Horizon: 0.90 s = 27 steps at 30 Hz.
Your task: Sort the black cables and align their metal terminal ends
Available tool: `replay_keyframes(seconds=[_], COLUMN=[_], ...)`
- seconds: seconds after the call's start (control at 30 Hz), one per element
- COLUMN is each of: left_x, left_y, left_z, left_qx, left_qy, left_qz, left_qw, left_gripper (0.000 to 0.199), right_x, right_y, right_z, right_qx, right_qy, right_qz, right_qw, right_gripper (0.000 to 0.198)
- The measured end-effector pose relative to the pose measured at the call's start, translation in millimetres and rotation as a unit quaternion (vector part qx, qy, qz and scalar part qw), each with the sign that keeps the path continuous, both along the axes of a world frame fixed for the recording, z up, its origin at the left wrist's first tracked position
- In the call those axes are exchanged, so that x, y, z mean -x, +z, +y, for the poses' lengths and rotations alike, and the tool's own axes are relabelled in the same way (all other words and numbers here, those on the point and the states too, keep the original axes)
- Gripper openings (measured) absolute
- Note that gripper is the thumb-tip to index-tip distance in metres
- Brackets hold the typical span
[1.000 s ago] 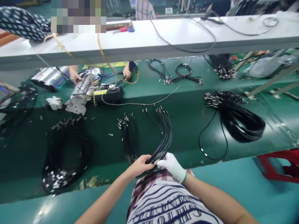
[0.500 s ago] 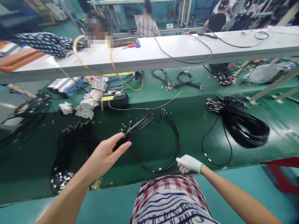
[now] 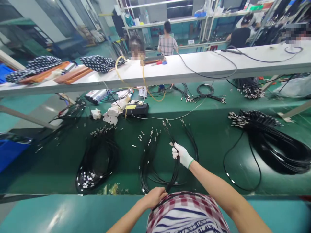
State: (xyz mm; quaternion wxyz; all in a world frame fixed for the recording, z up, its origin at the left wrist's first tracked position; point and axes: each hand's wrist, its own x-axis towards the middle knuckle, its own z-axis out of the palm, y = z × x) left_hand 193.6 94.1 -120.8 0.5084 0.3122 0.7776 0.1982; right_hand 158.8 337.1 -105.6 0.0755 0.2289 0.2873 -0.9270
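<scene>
Clock read from the right hand [image 3: 181,155], 12 = far side of the desk [image 3: 211,129]. Right hand, white glove: fingers curled tight round a black cable bundle [image 3: 176,170], held above the desk. Silver tips point to 11; lower stretch runs to 7, toward the near edge. Left hand [image 3: 154,197], bare, sits at 7, touching the bundle there. Its fingers are partly hidden, can't tell if they pinch it.

Around it: short cable strand [image 3: 193,140] just beside at 2. Middle cable bunch [image 3: 145,161] near, at 9; looped cable pile [image 3: 113,155] farther out, also 9. Big cable hank [image 3: 274,134] at 3, well apart, tips toward its left end. Black box [image 3: 139,110] with yellow label between 10 and 11. Small coil [image 3: 206,95] at 1, below the white shelf [image 3: 206,61].
</scene>
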Motion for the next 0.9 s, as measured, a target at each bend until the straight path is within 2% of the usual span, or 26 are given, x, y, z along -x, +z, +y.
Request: replay_keyframes(seconds=[0.07,0.13,0.17,0.2,0.27,0.3,0.37,0.4,0.47,0.6,0.8,0.83,0.9], left_x=[16,42,55,68,87,92,92,90,83,75,79,80,84], left_y=[10.6,37.6,56.1,77.0,120.8,141.1,173.2,183.9,195.1,194.1,196.2,197.7,200.1], left_z=[7,18,25,33,48,56,70,76,86,98,103,102,97], left_qx=[-0.020,-0.089,-0.154,-0.240,-0.406,-0.464,-0.518,-0.525,-0.521,-0.508,-0.487,-0.490,-0.514], left_qy=[0.017,0.077,0.139,0.191,0.264,0.292,0.334,0.353,0.371,0.345,0.338,0.346,0.378], left_qz=[-0.008,-0.019,-0.035,-0.059,-0.082,-0.089,-0.089,-0.087,-0.089,-0.124,-0.113,-0.106,-0.083], left_qw=[1.000,0.993,0.978,0.950,0.871,0.831,0.782,0.770,0.763,0.779,0.798,0.793,0.766], left_gripper=[0.031,0.062,0.074,0.078,0.081,0.081,0.066,0.058,0.047,0.042,0.039,0.039,0.038], right_x=[-15,-35,-45,-55,-72,-79,-88,-91,-93,-88,-75,-74,-73], right_y=[23,44,53,60,68,70,72,73,76,88,100,101,101], right_z=[-7,-12,-14,-16,-19,-21,-23,-23,-21,-11,1,1,1], right_qx=[-0.032,-0.083,-0.134,-0.182,-0.263,-0.285,-0.309,-0.315,-0.326,-0.338,-0.347,-0.359,-0.382], right_qy=[0.000,0.022,0.039,0.053,0.069,0.071,0.071,0.070,0.062,0.021,0.074,0.074,0.067], right_qz=[0.051,0.109,0.147,0.176,0.210,0.213,0.213,0.213,0.212,0.198,0.158,0.151,0.141], right_qw=[0.998,0.990,0.979,0.966,0.939,0.932,0.924,0.922,0.919,0.920,0.921,0.918,0.911], right_gripper=[0.029,0.031,0.032,0.033,0.033,0.033,0.032,0.031,0.032,0.032,0.039,0.039,0.039])
